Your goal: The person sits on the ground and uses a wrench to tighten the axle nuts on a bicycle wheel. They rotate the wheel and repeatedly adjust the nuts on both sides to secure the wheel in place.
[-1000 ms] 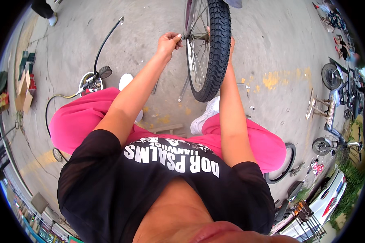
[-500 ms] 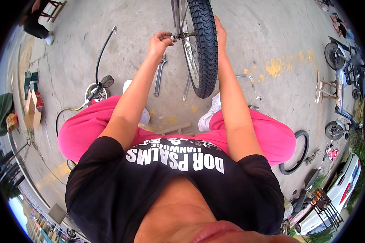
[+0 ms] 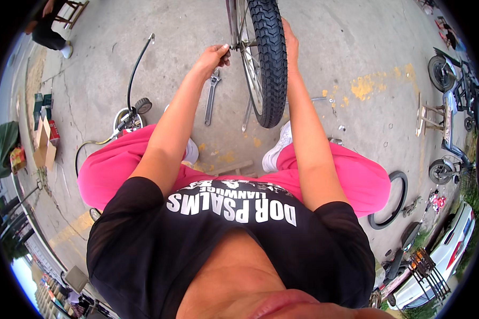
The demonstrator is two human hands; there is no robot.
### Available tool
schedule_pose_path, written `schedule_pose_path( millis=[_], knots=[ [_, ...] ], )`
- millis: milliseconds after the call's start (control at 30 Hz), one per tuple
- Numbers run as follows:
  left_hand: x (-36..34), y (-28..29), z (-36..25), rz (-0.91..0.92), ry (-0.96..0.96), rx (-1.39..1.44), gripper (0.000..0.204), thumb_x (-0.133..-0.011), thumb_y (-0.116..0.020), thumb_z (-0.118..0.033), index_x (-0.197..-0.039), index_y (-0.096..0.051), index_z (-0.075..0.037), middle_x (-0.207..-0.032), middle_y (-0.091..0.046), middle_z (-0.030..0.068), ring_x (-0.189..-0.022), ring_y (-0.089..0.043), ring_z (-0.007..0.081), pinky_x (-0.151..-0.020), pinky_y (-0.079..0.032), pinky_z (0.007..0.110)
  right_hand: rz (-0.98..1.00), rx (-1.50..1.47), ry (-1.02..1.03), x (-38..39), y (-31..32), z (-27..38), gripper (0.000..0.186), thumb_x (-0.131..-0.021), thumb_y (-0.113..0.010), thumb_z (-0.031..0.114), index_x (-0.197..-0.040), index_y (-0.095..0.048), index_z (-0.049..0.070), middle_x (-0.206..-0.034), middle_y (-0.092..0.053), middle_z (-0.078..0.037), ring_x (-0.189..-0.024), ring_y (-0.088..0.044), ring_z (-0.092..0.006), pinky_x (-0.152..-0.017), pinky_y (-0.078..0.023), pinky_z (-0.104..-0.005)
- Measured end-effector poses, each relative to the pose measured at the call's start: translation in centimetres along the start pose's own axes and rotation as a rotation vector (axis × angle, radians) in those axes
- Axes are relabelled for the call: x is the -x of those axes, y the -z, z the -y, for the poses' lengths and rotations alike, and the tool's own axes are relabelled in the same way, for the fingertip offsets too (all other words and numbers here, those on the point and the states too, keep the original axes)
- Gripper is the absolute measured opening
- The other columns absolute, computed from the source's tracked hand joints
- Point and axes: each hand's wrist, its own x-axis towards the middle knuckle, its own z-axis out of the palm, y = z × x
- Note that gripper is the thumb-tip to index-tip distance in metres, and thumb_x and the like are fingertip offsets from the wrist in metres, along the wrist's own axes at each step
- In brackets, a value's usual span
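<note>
A bicycle wheel with a knobby black tyre (image 3: 272, 69) stands upright in front of me, its fork leg (image 3: 232, 24) running up out of view. My left hand (image 3: 216, 55) is at the left end of the axle, with thumb and fingers closed around the small axle nut, which they mostly cover. On the tyre's far right side my right hand (image 3: 291, 47) rests against the wheel; the tyre hides most of its fingers. Below my left hand an adjustable wrench (image 3: 211, 100) lies on the concrete. Another flat metal tool (image 3: 247, 115) lies partly behind the tyre.
To my left stands a floor pump (image 3: 126, 121) with its black hose raised. Farther left are open cardboard boxes (image 3: 46, 142) and a person (image 3: 52, 36). Small metal parts (image 3: 341, 128) lie right of the wheel. A loose tyre (image 3: 401, 204), a wooden stool (image 3: 432, 118) and a scooter (image 3: 452, 98) are at right.
My left hand has turned at the axle end, its fingers curling lower, and the silver nut that showed between them is now mostly covered. The right hand keeps its place on the wheel.
</note>
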Motion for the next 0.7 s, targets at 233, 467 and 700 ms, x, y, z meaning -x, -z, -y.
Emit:
schedule_pose_path(
  millis=[233,467,700],
  knots=[
    [1.9,-1.7,-2.5,-0.129,0.051,-0.084,0.055,-0.084,-0.066,-0.029,-0.125,-0.042,-0.001,-0.115,-0.050,0.0157,-0.100,-0.058,0.0232,-0.076,-0.049,0.034,-0.039,0.029,0.038,-0.1,0.5,0.1,0.048,-0.072,-0.071,0.022,-0.113,-0.055,0.003,-0.088,-0.064,-0.010,-0.077,-0.063,-0.0211,-0.071,-0.049,-0.0311],
    [0.6,-1.0,-0.9,-0.090,-0.186,-0.215,0.050,-0.087,-0.060,-0.035,-0.117,-0.046,0.003,-0.101,-0.057,0.0125,-0.093,-0.058,0.0221,-0.077,-0.048,0.034,-0.032,0.026,0.041,-0.3,0.1,-0.1,0.047,-0.072,-0.071,0.019,-0.113,-0.055,0.003,-0.089,-0.064,-0.010,-0.078,-0.063,-0.0215,-0.071,-0.049,-0.0316],
    [0.2,0.1,-1.7,-0.021,0.136,-0.094,0.037,-0.084,-0.061,-0.011,-0.116,-0.048,0.001,-0.101,-0.056,0.0116,-0.092,-0.058,0.0202,-0.075,-0.049,0.033,-0.054,0.075,0.060,-0.1,0.0,-0.4,0.045,-0.072,-0.071,0.016,-0.113,-0.055,0.006,-0.088,-0.065,-0.009,-0.080,-0.063,-0.0235,-0.072,-0.049,-0.0339]
  ],
)
